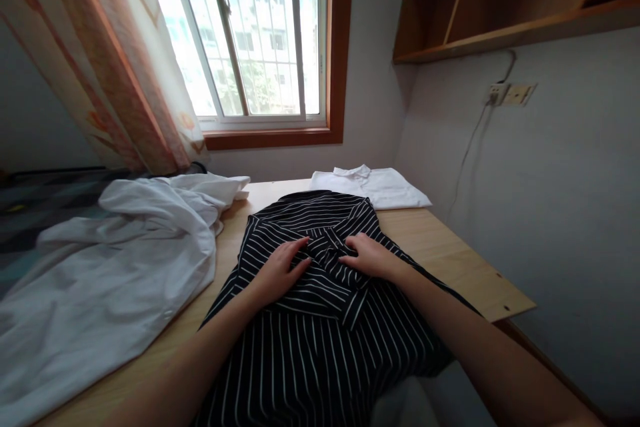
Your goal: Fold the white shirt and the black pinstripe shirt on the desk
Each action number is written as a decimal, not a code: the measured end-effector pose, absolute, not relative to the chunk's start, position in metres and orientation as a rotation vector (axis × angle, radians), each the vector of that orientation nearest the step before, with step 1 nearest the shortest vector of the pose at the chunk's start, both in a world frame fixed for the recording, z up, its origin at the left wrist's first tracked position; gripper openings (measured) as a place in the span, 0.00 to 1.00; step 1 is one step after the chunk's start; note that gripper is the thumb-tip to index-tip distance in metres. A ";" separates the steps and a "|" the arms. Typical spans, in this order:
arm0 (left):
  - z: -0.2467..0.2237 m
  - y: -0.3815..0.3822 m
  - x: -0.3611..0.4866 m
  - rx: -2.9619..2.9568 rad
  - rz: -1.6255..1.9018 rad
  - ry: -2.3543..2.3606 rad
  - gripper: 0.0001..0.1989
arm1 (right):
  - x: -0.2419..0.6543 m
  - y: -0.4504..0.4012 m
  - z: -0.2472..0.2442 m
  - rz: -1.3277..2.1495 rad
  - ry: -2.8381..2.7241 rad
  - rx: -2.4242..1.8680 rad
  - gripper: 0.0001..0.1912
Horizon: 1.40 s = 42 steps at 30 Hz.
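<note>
Striped shirt (320, 347): sleeves (310, 288) being straightened, seemingly.
Left hand (279, 270), right hand (373, 257): fingers (295, 247) apart.
Cuffs (354, 307): probably want smoothing next.

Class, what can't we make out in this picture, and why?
All in the head view:
- Striped shirt: its near end is cut off by the bottom edge; the cloth beneath the left hand and right hand is covered by them.
- Crumpled white cloth: cut off by the left edge.
- Shelf: its top is cut off by the top edge.
- Pale patch, bottom: too blurred to name.
</note>
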<state>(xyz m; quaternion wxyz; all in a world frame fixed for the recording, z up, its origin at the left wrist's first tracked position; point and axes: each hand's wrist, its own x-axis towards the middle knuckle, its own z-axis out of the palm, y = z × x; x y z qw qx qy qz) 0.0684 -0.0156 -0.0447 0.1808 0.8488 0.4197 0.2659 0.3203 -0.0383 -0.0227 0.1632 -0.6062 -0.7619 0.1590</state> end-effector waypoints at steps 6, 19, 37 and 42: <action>-0.031 -0.012 0.071 1.929 0.949 1.238 0.31 | 0.289 -0.076 0.002 0.581 -2.085 -1.157 0.08; -0.022 -0.032 0.067 2.332 0.547 1.353 0.26 | 0.366 0.012 -0.017 0.129 -1.763 -1.977 0.18; -0.037 0.043 -0.006 2.143 0.524 2.463 0.27 | 0.372 0.066 -0.052 0.137 -1.715 -2.053 0.20; -0.022 0.082 -0.010 1.964 0.551 2.268 0.22 | 0.388 0.082 -0.037 0.297 -1.502 -2.136 0.29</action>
